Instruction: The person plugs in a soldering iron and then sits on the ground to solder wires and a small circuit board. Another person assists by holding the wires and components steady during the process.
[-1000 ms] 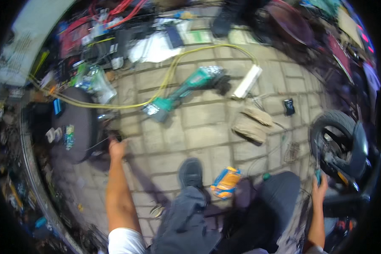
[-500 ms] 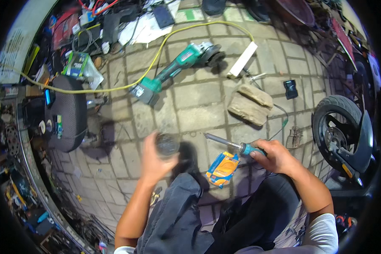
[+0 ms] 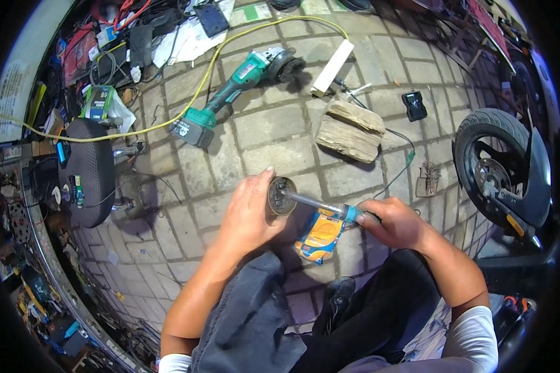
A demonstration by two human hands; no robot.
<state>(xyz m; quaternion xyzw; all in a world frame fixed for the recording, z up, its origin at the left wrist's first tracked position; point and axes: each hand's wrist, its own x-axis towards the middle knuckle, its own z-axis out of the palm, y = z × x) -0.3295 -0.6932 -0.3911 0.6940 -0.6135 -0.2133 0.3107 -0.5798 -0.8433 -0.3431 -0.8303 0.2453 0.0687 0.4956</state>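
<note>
My left hand [image 3: 244,211] is closed around a small round tin [image 3: 280,195] with dark, blackened contents, tilted toward me. My right hand [image 3: 387,221] grips a soldering iron [image 3: 321,205] by its teal handle; the tip of its metal shaft reaches into the tin. Just beyond my knees an orange and blue packet [image 3: 319,239] lies on the paving [image 3: 270,146]. Farther forward are two rough wood blocks [image 3: 348,137], with a black cable running from the iron alongside them.
A green angle grinder [image 3: 233,90], yellow cord [image 3: 140,129], white power strip [image 3: 331,67] and black gadget [image 3: 413,106] lie ahead. A padded seat [image 3: 90,168] and cluttered shelf [image 3: 37,280] stand left; a wheel [image 3: 485,158] stands right. Papers and tools pile at the back.
Both hands have come inward from the sides to above my lap. The tin has become visible in my left hand, and the iron's tip has moved left into it.
</note>
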